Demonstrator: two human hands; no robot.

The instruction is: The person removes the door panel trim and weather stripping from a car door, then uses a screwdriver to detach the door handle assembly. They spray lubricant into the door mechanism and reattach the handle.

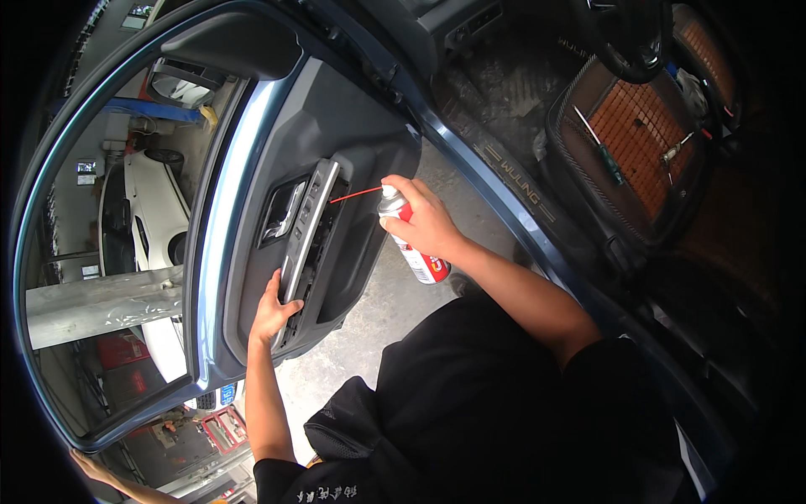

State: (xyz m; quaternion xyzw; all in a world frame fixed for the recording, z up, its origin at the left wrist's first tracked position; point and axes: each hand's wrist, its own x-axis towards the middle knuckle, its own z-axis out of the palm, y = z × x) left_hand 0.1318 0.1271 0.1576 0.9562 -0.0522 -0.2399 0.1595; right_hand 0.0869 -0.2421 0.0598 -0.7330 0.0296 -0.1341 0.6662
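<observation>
My right hand (426,220) is closed around a red and white spray can (420,259), with the forefinger at its white nozzle. From the nozzle a thin red straw (356,196) points left, its tip close to the upper part of a grey switch panel (307,220) on the car door. My left hand (275,309) grips this panel's lower end, thumb on the near side and fingers on the far side. The panel looks lifted from the dark door trim (357,109), with a dark gap along its right side. Left of it sits the chrome door handle (287,210).
The blue door frame (231,189) stands open beside the sill (504,197). On the driver's seat (621,126) lie a screwdriver (606,160) and another tool (674,151). Another person's hand (91,467) touches the door's lower left corner. A white car (151,210) shows through the window.
</observation>
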